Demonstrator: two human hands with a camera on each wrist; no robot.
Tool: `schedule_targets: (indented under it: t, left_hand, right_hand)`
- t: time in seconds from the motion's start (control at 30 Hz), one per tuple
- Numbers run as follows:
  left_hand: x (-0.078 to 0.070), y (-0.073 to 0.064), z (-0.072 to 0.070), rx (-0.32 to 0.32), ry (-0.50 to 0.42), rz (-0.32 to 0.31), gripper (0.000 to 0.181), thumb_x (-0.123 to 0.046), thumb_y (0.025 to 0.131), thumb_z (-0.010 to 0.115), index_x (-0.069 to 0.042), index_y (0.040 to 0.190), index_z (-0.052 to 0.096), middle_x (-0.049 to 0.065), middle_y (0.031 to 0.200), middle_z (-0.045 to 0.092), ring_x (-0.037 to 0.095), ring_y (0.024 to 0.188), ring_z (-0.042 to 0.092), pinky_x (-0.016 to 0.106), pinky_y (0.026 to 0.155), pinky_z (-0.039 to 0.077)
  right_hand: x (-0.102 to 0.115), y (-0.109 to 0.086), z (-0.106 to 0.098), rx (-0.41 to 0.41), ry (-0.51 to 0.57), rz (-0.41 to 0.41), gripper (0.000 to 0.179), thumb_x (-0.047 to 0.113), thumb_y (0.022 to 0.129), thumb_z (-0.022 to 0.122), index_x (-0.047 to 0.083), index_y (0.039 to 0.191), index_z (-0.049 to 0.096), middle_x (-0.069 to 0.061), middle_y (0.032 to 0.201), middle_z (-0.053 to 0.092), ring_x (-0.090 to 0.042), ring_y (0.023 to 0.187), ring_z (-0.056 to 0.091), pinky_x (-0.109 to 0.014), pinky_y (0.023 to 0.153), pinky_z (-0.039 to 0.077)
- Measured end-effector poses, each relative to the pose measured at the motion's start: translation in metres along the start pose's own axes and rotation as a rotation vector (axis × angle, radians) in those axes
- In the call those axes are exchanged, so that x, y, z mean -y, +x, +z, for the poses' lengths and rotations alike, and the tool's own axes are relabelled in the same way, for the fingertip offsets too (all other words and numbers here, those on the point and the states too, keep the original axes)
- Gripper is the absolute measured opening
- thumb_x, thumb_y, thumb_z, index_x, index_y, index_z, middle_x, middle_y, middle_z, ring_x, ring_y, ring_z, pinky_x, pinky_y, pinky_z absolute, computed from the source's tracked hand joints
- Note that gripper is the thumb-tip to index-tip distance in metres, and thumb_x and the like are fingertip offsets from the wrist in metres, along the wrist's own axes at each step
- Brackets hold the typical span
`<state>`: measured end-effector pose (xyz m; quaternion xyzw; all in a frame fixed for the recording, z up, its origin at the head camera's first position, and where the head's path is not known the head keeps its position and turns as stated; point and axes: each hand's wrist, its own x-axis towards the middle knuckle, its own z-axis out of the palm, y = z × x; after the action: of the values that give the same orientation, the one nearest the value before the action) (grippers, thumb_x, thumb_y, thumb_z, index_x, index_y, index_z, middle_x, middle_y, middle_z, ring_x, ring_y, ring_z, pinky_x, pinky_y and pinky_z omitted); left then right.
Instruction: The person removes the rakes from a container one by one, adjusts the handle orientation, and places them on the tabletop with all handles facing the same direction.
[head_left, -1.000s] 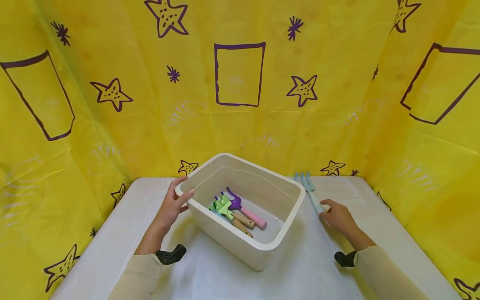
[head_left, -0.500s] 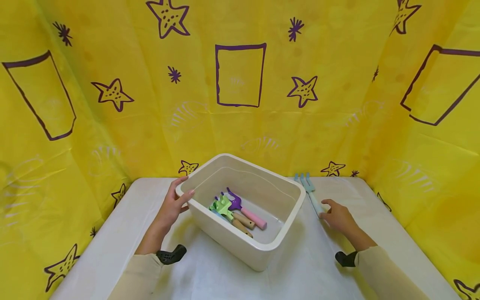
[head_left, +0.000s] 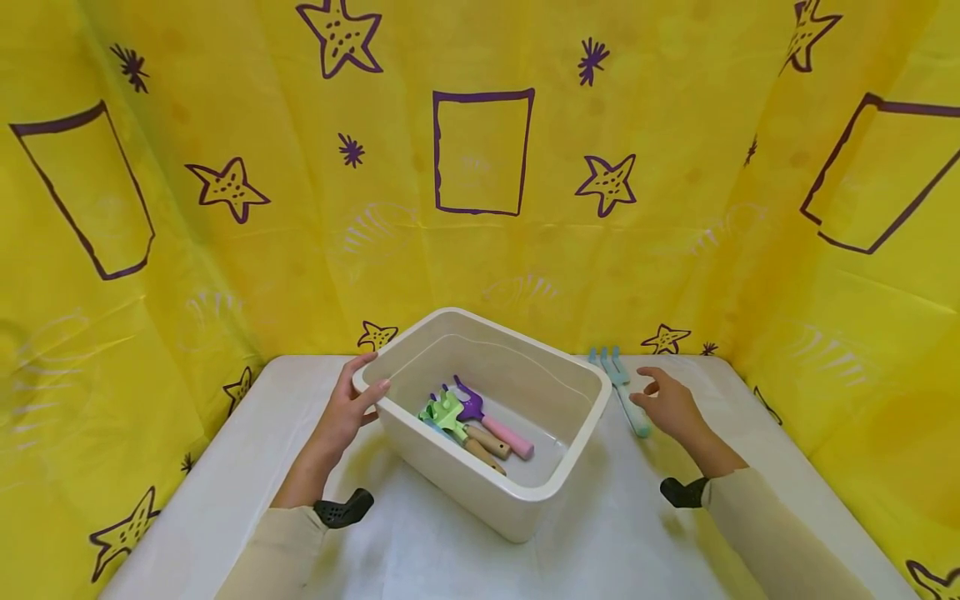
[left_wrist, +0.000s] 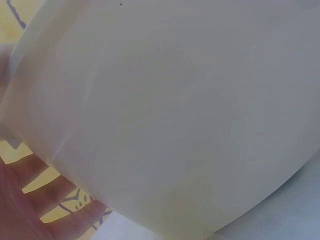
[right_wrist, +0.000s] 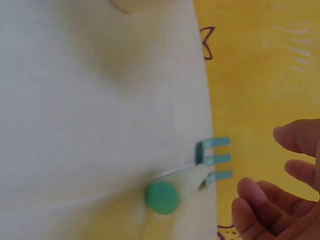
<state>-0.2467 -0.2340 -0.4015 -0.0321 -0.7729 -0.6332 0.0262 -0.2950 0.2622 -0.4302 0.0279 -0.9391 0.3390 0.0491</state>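
A cream plastic bin [head_left: 465, 462] stands at an angle on the white-covered table. My left hand [head_left: 343, 417] grips its left corner, thumb over the rim; the left wrist view shows the fingers against the bin's outer wall [left_wrist: 175, 110]. Inside lie a purple toy garden fork with a pink handle [head_left: 508, 437], a light green rake [head_left: 446, 412] and wooden handles, overlapping so that some parts are hidden. A pale blue garden fork [head_left: 628, 404] lies right of the bin, tines toward the back. My right hand [head_left: 675, 408], fingers loosely bent and holding nothing, hovers just right of it.
Yellow cloth walls [head_left: 480, 258] with purple drawings rise at the back and both sides. The white tabletop [head_left: 442, 567] ends at the back wall. A black wrist strap [head_left: 343, 508] sits on the left wrist, and another on the right.
My right hand has let go of the blue fork's handle end and shifted slightly forward, away from it. The fork, the bin and my left hand stay where they were.
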Motion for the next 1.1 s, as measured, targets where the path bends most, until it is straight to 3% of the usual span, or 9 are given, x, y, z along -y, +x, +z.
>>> schedule_targets:
  t: [0.27, 0.63, 1.0, 1.1]
  left_hand:
    - [0.004, 0.003, 0.001, -0.001, 0.018, 0.024, 0.065, -0.034, 0.097, 0.060, -0.025, 0.151, 0.024, 0.016, 0.146, 0.032, 0.041, 0.120, 0.048, 0.057, 0.098, 0.041]
    - [0.005, 0.003, 0.000, -0.010, 0.032, 0.013, 0.066, -0.039, 0.095, 0.061, -0.028, 0.150, 0.025, 0.012, 0.147, 0.031, 0.040, 0.119, 0.050, 0.056, 0.097, 0.043]
    - [0.005, 0.003, -0.001, 0.004, -0.003, 0.027, 0.063, -0.034, 0.097, 0.059, -0.024, 0.151, 0.026, 0.017, 0.144, 0.034, 0.043, 0.120, 0.048, 0.058, 0.098, 0.042]
    - [0.004, 0.002, -0.001, 0.004, -0.002, 0.023, 0.064, -0.035, 0.097, 0.059, -0.025, 0.151, 0.025, 0.016, 0.145, 0.033, 0.042, 0.121, 0.047, 0.058, 0.098, 0.041]
  right_hand:
    - [0.025, 0.013, -0.026, -0.050, -0.046, -0.041, 0.056, 0.021, 0.095, 0.062, -0.002, 0.141, 0.040, -0.031, 0.118, 0.055, -0.044, 0.096, 0.056, -0.048, 0.072, 0.055]
    - [0.075, 0.020, -0.053, 0.008, -0.037, -0.147, 0.057, 0.021, 0.097, 0.059, 0.000, 0.144, 0.037, -0.031, 0.128, 0.051, -0.047, 0.107, 0.055, -0.056, 0.083, 0.051]
    - [0.120, 0.032, -0.052, 0.053, -0.024, -0.210, 0.058, 0.022, 0.095, 0.063, 0.006, 0.146, 0.039, -0.027, 0.133, 0.049, -0.034, 0.091, 0.060, -0.043, 0.075, 0.055]
    - [0.133, 0.035, -0.050, 0.081, -0.010, -0.244, 0.059, 0.021, 0.094, 0.064, 0.008, 0.146, 0.039, -0.026, 0.134, 0.049, -0.028, 0.079, 0.062, -0.037, 0.069, 0.055]
